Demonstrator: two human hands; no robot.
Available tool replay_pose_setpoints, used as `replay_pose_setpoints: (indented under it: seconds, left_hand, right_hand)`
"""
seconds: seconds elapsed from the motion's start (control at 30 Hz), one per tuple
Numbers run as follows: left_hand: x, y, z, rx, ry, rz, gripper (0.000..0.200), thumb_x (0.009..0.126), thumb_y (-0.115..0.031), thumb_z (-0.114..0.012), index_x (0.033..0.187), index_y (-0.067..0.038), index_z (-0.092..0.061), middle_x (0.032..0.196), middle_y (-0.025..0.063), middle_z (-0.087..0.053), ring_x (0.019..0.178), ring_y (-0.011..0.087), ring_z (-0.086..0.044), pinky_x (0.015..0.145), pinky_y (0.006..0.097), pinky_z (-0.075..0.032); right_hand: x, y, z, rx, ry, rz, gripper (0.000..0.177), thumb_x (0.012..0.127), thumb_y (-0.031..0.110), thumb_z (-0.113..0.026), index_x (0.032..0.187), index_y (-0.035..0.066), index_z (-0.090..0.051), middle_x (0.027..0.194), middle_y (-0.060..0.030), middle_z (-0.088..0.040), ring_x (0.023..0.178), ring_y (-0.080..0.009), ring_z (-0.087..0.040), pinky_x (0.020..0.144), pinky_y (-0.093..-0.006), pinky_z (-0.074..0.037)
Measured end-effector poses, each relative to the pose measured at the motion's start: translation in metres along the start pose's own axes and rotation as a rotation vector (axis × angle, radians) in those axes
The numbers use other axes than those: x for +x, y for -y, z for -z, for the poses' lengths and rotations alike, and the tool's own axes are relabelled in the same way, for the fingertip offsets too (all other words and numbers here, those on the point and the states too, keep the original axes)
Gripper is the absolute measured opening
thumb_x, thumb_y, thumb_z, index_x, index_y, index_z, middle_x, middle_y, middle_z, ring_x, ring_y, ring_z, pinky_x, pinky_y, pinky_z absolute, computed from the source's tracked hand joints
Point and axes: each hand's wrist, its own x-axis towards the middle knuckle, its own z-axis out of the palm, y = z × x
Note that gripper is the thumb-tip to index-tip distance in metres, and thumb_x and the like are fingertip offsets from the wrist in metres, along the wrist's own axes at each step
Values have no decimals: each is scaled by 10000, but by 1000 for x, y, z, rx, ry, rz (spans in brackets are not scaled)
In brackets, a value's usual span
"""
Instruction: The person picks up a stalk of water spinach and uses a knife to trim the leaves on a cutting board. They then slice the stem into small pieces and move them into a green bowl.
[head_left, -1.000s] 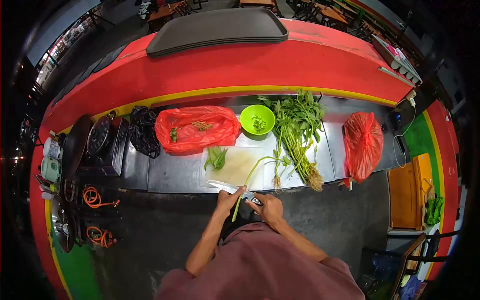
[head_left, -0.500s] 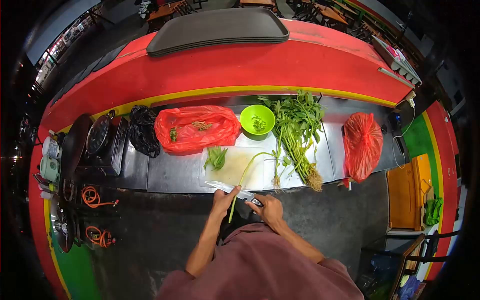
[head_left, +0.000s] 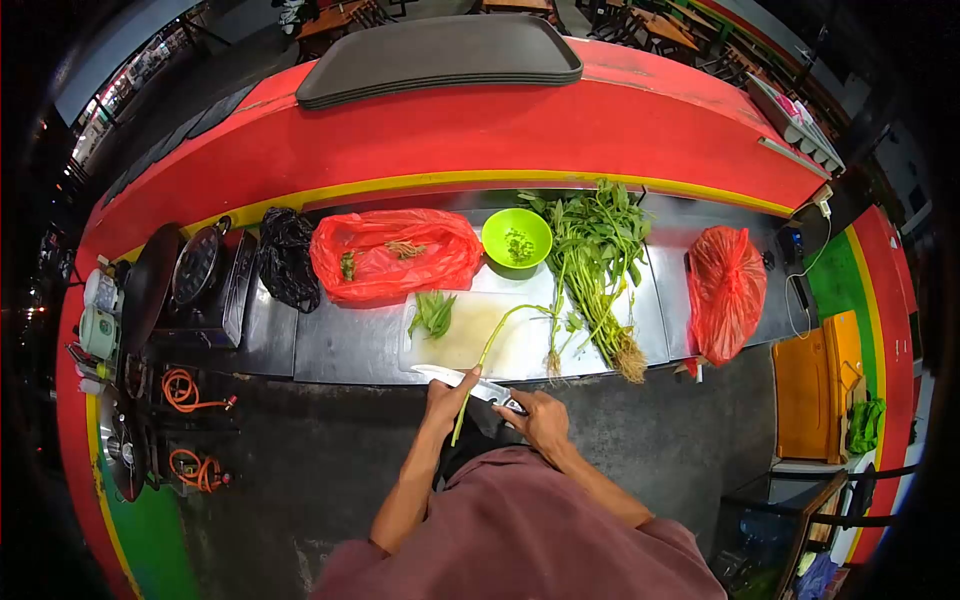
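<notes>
Both engaged, lower ctr: L hand (head_left: 445, 403) fingers pinching stem (head_left: 487, 347); R hand (head_left: 545, 420) fingers gripping knife (head_left: 489, 391). Apparent step: trimming; next cut needs L thumb clear.

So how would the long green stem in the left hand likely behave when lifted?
The stem would probably flex rather than flop, since it holds a smooth arch beyond the left hand. It looks slender, so likely light. It might snag, as its far end appears to reach the leafy bunch.
</notes>
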Motion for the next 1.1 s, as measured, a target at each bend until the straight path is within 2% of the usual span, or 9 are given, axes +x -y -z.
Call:
replay_pose_setpoints:
  seconds: [0.13,0.23,0.37,0.53,0.67,0.77,0.87,0.97,1.1]
  left_hand:
    - [1,-2,-6,-38,-3,-98,330,867,-210,-841,1093,-1,-721,1030,63,-730,883,145,-652,790,302,-512]
    - [7,-2,-5,0,10,-21,383,878,-206,-832,1168,2,-693,1074,76,-722,936,150,-661,828,307,-524]
    - [2,2,-8,-83,-52,-107,305,883,-205,-827,1079,6,-725,1013,69,-728,880,143,-650,785,300,-515]
    - [-5,-1,-7,110,-159,38,305,875,-232,-836,1029,10,-732,940,40,-719,812,112,-624,732,288,-492]
    - [-18,-7,-9,0,-129,-21,304,874,-244,-836,1008,11,-738,921,36,-719,796,107,-617,725,294,-491]
    - [-27,-24,-13,115,-205,96,303,879,-252,-830,1000,10,-741,927,33,-721,800,113,-618,728,302,-495]
    - [-25,-18,-12,139,-215,50,310,887,-256,-821,1011,16,-739,931,38,-721,805,112,-617,733,300,-494]
    - [-16,-10,-6,53,-227,-106,336,892,-262,-815,1037,30,-734,939,49,-718,817,113,-614,749,297,-493]
    - [-1,-1,6,30,-170,-99,387,874,-301,-832,1078,15,-738,985,52,-724,856,116,-618,757,305,-497]
  right_hand:
    - [2,-3,-4,33,-15,-2,454,794,456,-842,1015,61,-799,722,-139,-695,643,-305,-672,584,-428,-521]
    - [4,0,-3,41,-19,-20,459,781,451,-855,1016,60,-801,737,-147,-709,642,-303,-675,585,-423,-525]
    - [6,2,-1,39,-19,-15,468,782,462,-851,1020,63,-802,741,-146,-710,644,-305,-678,591,-421,-533]
    - [7,-1,-6,43,-21,43,474,802,501,-821,1007,74,-802,728,-141,-700,648,-303,-677,593,-426,-536]
    - [7,1,-4,60,34,10,474,837,526,-773,980,74,-783,746,-152,-699,690,-331,-690,611,-450,-538]
    - [8,0,-5,61,52,10,490,838,535,-768,999,72,-785,756,-155,-704,699,-329,-697,615,-446,-545]
    - [9,0,-5,60,70,14,499,838,538,-767,1019,74,-790,774,-163,-713,707,-331,-704,621,-443,-553]
    - [9,0,-5,82,51,-2,498,838,534,-769,1036,78,-793,791,-167,-721,725,-334,-710,636,-445,-559]
    - [11,1,-2,78,10,27,487,803,500,-821,1008,59,-801,753,-148,-713,657,-311,-687,594,-427,-536]
